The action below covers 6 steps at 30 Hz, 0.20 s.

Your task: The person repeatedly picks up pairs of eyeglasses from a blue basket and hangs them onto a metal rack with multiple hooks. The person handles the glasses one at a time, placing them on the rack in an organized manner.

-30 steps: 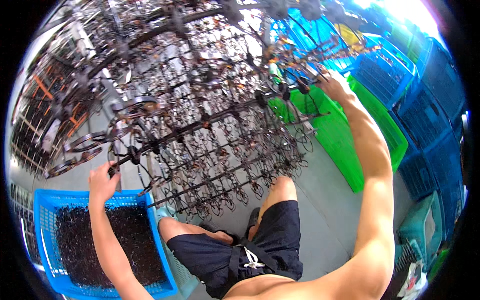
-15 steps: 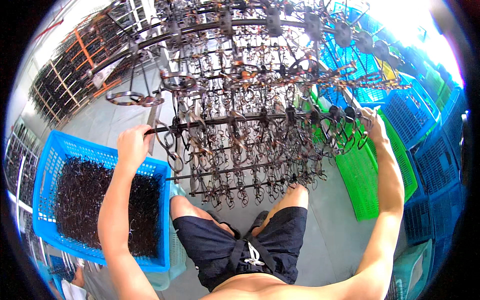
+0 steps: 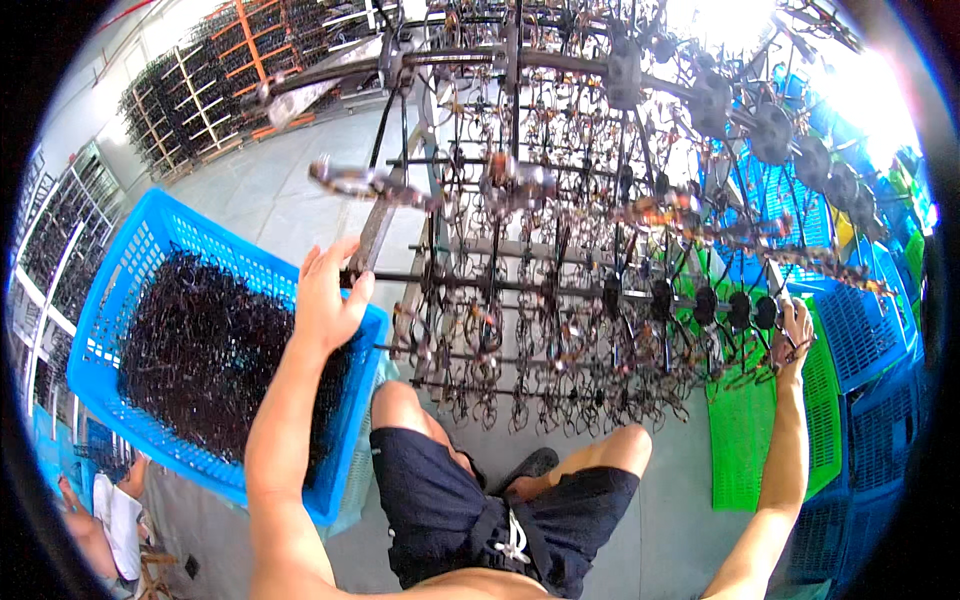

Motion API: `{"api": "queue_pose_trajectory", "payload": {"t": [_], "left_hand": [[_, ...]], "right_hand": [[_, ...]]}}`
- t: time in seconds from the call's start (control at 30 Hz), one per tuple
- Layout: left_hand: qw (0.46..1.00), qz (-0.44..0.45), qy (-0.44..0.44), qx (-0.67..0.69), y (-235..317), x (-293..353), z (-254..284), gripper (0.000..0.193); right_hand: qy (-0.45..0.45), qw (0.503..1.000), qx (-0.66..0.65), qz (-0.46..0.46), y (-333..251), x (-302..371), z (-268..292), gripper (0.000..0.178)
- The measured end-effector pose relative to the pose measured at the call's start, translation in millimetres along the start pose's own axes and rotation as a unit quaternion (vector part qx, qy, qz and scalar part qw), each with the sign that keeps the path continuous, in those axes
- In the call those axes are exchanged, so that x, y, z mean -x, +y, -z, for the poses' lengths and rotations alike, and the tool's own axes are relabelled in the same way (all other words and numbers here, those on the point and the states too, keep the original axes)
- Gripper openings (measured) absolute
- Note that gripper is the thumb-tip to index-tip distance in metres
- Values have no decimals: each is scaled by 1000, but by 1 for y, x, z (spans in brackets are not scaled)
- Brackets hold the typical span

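Observation:
A dark rod (image 3: 520,287) hung with tortoiseshell-patterned eyeglass frames (image 3: 485,325) spans the front of a tall rack (image 3: 377,230). At the rod's left end, by the rack's upright, my left hand (image 3: 328,305) has its thumb and fingers spread around the tip without closing on it. My right hand (image 3: 792,335) is closed at the other end; the frames there partly cover its fingers. Higher and closer to me runs another loaded rod (image 3: 455,57), its frames blurred. Several more rows hang behind and below.
On my left stands a blue basket (image 3: 95,345) full of dark thin pieces. Green crates (image 3: 745,450) and stacked blue crates (image 3: 875,430) line the right. Loaded racks (image 3: 215,95) stand at the far left. Another person's arm (image 3: 130,478) shows at lower left.
The view has shifted, so the rack sits further right and the basket appears larger. My left hand's fingers have opened from around the rod's end. My right hand remains at the right end.

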<state>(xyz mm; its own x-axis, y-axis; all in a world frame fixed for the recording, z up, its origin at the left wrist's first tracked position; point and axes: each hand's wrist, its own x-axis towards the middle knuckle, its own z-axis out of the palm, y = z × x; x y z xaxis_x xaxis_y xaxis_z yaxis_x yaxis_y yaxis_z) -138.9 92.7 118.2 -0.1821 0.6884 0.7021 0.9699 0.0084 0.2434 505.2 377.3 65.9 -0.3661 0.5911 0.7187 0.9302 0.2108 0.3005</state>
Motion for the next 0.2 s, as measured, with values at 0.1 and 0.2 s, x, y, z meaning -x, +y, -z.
{"api": "queue_pose_trajectory", "payload": {"t": [0.1,0.2], "left_hand": [[989,-2,132,-64,-15,-11,-55,29],[981,4,192,-13,-20,-38,-88,29]], "right_hand": [[146,989,3,-6,8,11,-49,23],[-22,894,-249,-372,19,-3,-79,45]]}}
